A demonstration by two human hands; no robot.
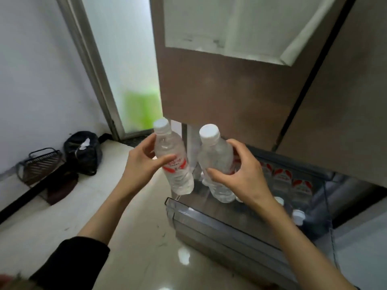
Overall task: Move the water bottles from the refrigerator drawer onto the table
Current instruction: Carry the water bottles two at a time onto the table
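Note:
My left hand [144, 162] grips a clear water bottle [178, 176] with a white cap and a red-and-white label, held upright above the drawer's left end. My right hand [243, 172] grips a second, matching water bottle [215, 158], also upright, over the open refrigerator drawer [209, 218]. Several more bottles [282, 181] lie in the drawer to the right, partly hidden by my right forearm. No table is in view.
The brown refrigerator door [230, 91] stands right behind the bottles. A black bag [83, 151] and a wire basket [39, 164] sit on the floor at the left, by the white wall. A frosted glass door [125, 70] is behind them. Glossy floor tiles [136, 227] lie below.

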